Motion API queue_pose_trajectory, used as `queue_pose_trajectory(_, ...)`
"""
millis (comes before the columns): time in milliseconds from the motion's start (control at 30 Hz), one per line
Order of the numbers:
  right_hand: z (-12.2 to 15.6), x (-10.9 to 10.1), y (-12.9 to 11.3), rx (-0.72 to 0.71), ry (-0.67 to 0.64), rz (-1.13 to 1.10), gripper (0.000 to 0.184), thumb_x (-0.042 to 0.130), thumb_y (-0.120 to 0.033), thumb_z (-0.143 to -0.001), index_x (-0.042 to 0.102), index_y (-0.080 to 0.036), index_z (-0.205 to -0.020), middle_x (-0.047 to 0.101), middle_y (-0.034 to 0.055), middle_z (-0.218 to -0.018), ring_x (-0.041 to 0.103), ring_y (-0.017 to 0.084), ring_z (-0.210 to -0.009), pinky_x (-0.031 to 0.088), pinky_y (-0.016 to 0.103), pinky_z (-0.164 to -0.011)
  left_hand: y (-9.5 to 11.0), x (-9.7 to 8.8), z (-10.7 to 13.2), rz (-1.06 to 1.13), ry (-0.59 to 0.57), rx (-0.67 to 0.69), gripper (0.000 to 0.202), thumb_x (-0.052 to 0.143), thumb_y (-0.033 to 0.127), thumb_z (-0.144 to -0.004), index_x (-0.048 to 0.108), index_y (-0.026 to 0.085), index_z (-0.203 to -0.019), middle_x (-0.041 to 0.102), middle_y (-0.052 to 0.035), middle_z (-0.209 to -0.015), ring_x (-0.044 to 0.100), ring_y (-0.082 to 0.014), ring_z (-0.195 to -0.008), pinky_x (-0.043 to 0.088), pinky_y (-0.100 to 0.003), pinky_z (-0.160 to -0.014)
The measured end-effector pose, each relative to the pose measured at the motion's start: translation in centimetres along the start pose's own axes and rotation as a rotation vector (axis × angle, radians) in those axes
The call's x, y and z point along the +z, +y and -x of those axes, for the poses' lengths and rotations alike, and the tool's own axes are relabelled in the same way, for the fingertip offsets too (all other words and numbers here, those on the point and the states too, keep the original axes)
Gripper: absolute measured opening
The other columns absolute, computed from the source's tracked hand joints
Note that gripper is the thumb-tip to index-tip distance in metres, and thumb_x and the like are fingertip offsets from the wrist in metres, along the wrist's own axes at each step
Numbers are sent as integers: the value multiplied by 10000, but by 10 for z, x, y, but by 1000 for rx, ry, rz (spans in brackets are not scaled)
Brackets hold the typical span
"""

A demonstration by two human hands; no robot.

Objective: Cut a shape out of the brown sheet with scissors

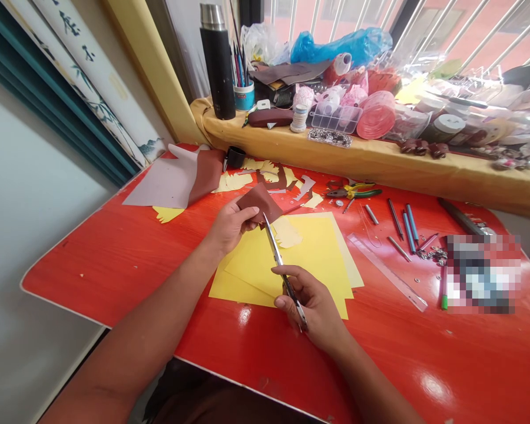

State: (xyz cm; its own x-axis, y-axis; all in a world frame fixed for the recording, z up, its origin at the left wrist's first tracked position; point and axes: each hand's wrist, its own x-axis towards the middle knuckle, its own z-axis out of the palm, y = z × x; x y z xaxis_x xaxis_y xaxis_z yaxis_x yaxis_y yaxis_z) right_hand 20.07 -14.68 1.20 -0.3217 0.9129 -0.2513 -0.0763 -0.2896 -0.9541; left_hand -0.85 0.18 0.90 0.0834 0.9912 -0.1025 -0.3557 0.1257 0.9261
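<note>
My left hand [234,227] is closed on a small brown sheet [260,203], thumb on top, held up over the far left part of some yellow sheets [309,265]. In my right hand [311,303] is a pair of silver scissors [274,250], fingers wrapped round the handles. The blade tips point away from me and meet the near edge of the brown piece. How far the blades are parted I cannot tell. Just beyond the scissors, a pale yellow cut-out [288,233] lies on the yellow sheets.
Brown and yellow scraps [269,172] lie toward the back. At left is a larger grey-and-brown sheet [168,179]. On the right are pliers [355,191], a clear ruler [388,272] and several pens [410,227]. A black flask [218,65] stands on the crowded ledge.
</note>
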Motion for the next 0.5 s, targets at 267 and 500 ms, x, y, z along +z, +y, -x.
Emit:
queue_pose_trajectory(267,-1,1,-1,0,1,3,500,901,-521,-922,730,-236,-1295,485,-130,-650,445,84,-377,358,256,-403,-2,-2,-1,-7,1,-9,211,889,260,-745,706,196,-828,654,10,-688,526,-110,-606,396,-265,-564)
queue_pose_trajectory(500,-1,2,-1,20,1,19,491,896,-503,-916,729,-232,-1290,475,-132,-634,454,92,-378,338,263,-417,-4,-3,-3,5,0,-7,222,887,259,-732,680,206,-794,651,15,-676,545,-113,-588,409,-264,-554)
